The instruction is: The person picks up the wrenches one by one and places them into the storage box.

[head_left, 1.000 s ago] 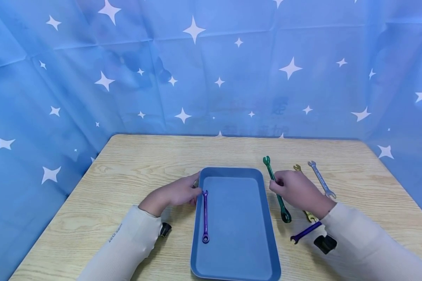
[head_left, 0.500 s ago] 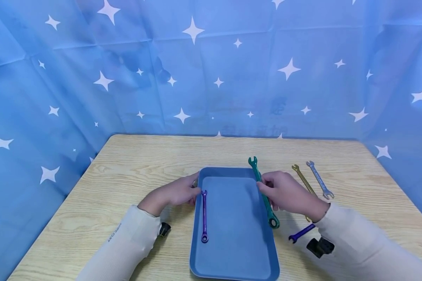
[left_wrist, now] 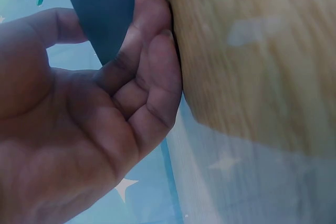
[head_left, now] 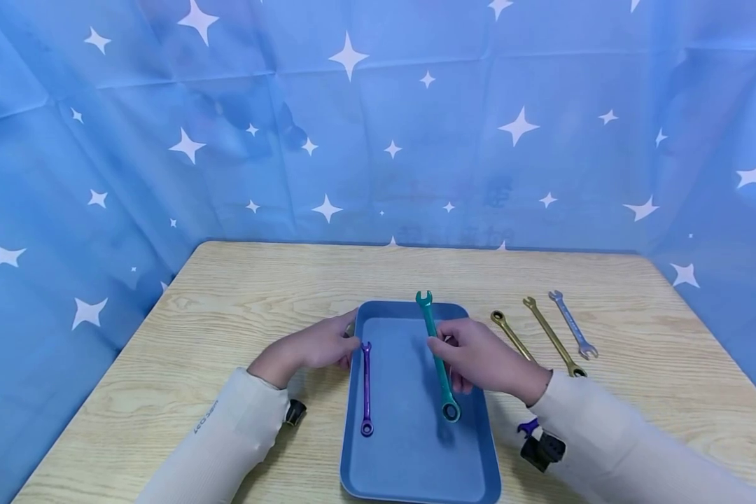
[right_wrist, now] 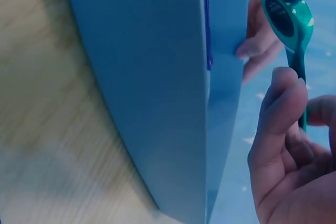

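My left hand (head_left: 318,343) grips the left wall of a blue rectangular tray (head_left: 409,462); its thumb lies at the rim and its fingers bend against the outer wall (left_wrist: 105,9). Inside the tray, along that side, lies a purple combination wrench (head_left: 367,388). My right hand (head_left: 481,357) pinches a green combination wrench (head_left: 444,381) by the middle of its shaft, above the tray's right half. The open end points to the far side and the ring end (right_wrist: 302,30) toward me. A shadow of the wrench falls on the tray floor.
On the wooden table (head_left: 277,280), right of the tray, lie two gold wrenches, one ring end first (head_left: 510,334) and one open end first (head_left: 547,329). Beyond them is a silver-blue wrench (head_left: 572,325). A dark purple wrench (head_left: 528,426) is mostly hidden by my right sleeve.
My right hand has carried the green wrench left, from beside the tray to over it. A second gold wrench has come into view behind that hand. My left hand has stayed on the tray.
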{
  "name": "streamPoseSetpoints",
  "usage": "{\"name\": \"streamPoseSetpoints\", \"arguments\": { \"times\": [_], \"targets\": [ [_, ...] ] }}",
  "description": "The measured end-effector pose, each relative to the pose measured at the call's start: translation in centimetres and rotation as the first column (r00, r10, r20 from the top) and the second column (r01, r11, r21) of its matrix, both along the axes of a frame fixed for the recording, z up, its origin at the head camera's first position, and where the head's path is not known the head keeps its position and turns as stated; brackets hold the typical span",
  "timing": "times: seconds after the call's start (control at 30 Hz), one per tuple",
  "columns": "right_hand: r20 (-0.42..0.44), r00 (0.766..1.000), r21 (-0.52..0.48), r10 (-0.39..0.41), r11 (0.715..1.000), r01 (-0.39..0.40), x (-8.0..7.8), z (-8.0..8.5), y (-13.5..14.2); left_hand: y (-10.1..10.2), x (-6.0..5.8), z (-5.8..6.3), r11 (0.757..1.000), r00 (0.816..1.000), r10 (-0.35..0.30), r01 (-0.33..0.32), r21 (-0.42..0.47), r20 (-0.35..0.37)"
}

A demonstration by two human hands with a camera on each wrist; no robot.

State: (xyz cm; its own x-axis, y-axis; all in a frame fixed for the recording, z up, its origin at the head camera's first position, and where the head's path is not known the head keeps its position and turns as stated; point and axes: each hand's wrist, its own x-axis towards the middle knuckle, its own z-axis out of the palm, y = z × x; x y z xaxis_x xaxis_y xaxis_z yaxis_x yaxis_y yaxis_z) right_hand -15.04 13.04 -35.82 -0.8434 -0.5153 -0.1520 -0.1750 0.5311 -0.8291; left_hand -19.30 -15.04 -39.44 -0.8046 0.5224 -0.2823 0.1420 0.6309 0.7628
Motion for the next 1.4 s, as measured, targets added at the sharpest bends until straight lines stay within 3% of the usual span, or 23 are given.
{"name": "streamPoseSetpoints", "arguments": {
  "times": [0.33,0.63,0.9,1.2,1.4],
  "targets": [
    [0.096,0.995,-0.062,0.012,0.998,-0.006,-0.1,-0.5,-1.5,0.0,0.1,0.0,1.0,1.0,0.013,-0.013,0.009,0.022],
    [0.149,0.988,-0.05,0.041,0.998,-0.033,-0.5,-1.3,-2.4,0.1,0.0,0.1,1.0,1.0,0.007,-0.007,0.004,0.013],
    [0.234,0.972,-0.006,-0.003,1.0,0.004,-0.3,-1.6,-3.2,0.1,0.0,-0.2,1.0,1.0,0.015,-0.015,0.014,0.022],
    [0.292,0.954,0.075,0.065,0.993,-0.091,-0.5,-1.6,-4.3,-0.2,0.1,-0.1,0.999,1.0,-0.008,0.007,0.036,0.015],
    [0.345,0.936,0.089,0.073,0.99,-0.11,-0.7,-1.6,-4.9,-0.2,0.1,0.0,0.999,1.0,-0.013,0.013,0.033,0.006]
  ]
}}
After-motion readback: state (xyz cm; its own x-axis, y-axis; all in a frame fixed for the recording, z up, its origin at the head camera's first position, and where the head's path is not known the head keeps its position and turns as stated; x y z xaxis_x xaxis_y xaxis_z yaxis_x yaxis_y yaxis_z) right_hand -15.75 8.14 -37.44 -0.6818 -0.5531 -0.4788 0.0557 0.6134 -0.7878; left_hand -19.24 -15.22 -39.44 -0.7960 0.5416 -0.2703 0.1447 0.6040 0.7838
